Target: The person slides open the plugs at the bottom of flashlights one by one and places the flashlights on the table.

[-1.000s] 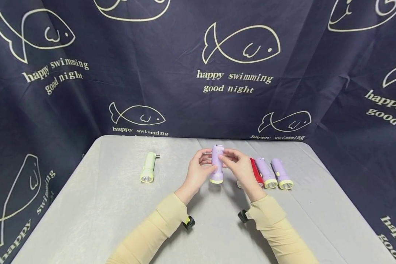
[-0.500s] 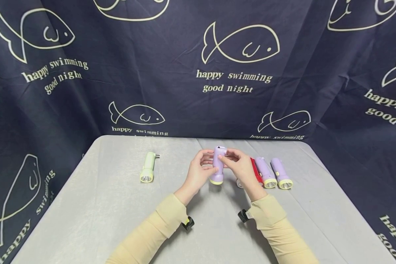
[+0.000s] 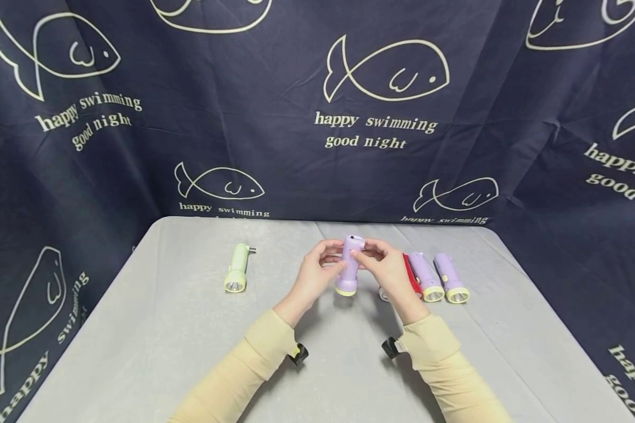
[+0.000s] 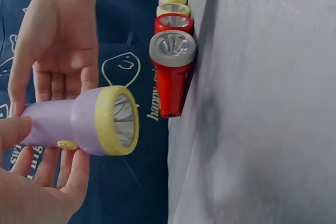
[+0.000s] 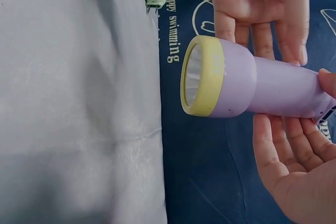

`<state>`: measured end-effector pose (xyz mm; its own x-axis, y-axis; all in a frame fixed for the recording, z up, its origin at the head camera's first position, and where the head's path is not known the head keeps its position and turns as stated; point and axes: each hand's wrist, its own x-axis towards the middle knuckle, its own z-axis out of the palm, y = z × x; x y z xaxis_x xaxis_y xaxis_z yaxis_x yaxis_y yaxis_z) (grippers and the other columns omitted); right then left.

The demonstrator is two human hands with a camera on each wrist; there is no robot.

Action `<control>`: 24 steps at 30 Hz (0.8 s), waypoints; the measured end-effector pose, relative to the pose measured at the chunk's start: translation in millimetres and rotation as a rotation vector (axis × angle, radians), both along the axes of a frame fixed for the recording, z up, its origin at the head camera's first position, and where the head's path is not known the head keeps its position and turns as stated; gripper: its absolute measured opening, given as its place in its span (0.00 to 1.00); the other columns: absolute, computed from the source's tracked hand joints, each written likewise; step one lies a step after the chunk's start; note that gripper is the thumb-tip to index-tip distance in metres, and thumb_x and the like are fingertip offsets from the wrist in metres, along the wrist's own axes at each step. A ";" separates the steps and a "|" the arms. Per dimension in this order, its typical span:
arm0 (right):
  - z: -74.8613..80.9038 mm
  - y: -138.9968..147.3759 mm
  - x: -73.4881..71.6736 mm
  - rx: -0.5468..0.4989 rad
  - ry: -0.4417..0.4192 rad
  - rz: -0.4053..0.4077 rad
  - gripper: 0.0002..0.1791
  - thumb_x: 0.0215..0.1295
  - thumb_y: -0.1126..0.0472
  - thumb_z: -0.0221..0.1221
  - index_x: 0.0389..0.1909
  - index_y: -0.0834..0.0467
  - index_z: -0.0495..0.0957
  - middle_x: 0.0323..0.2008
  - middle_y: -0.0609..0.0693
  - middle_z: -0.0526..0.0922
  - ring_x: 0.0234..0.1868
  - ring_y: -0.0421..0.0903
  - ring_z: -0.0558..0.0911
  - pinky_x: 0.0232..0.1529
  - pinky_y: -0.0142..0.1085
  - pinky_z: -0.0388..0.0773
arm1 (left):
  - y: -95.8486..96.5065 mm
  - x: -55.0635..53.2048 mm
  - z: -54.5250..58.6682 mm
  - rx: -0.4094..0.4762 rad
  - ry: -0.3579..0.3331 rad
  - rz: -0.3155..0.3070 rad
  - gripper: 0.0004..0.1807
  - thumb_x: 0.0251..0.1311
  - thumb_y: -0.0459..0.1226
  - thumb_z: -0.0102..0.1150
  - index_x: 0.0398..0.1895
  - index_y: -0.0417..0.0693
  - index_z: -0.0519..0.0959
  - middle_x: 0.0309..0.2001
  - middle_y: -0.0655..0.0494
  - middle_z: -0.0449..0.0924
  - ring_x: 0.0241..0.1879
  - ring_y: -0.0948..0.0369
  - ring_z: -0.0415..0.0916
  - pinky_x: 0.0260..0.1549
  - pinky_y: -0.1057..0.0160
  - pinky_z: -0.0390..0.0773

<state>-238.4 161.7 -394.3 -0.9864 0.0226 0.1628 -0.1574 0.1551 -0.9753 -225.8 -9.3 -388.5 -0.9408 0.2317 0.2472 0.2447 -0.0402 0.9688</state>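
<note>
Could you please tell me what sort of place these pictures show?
Probably an indoor booth set up for tabletop handling: dark cloth printed with white fish hangs behind and beside a grey table, over which a purple flashlight is held.

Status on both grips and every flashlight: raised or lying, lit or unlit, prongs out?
Left grip: fingers and thumb holding the middle flashlight
Right grip: also holding it
Middle flashlight: purple, raised, unlit, prongs unclear
Green flashlight: lying, unlit, prongs out
Grey-rimmed red flashlight: lying, unlit, prongs unclear
Red-rimmed flashlight: lying, unlit, prongs unclear
Inner purple flashlight: lying, unlit, prongs unclear
Outer purple flashlight: lying, unlit, prongs unclear
</note>
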 end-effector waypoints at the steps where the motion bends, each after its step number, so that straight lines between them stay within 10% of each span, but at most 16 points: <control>1: -0.1 0.2 0.4 0.002 0.003 0.001 0.23 0.55 0.61 0.67 0.50 0.67 0.76 0.41 0.61 0.82 0.34 0.37 0.82 0.37 0.38 0.83 | -0.7 0.1 1.2 -0.007 -0.008 -0.003 0.19 0.59 0.26 0.57 0.55 0.35 0.72 0.51 0.37 0.77 0.49 0.45 0.76 0.50 0.51 0.77; 11: -2.2 2.0 2.2 0.089 0.055 -0.006 0.23 0.54 0.60 0.68 0.49 0.66 0.77 0.41 0.62 0.82 0.37 0.37 0.81 0.41 0.32 0.81 | -1.9 -18.4 -12.1 -0.040 -0.112 0.006 0.16 0.68 0.40 0.51 0.53 0.41 0.76 0.49 0.43 0.80 0.45 0.53 0.79 0.44 0.56 0.81; 24: 18.5 -6.9 20.4 0.126 0.131 0.028 0.21 0.53 0.70 0.66 0.49 0.70 0.76 0.42 0.66 0.81 0.39 0.35 0.80 0.40 0.25 0.79 | -8.0 -19.6 3.6 -0.046 -0.175 0.015 0.16 0.67 0.40 0.51 0.48 0.36 0.78 0.47 0.43 0.81 0.42 0.56 0.81 0.41 0.58 0.82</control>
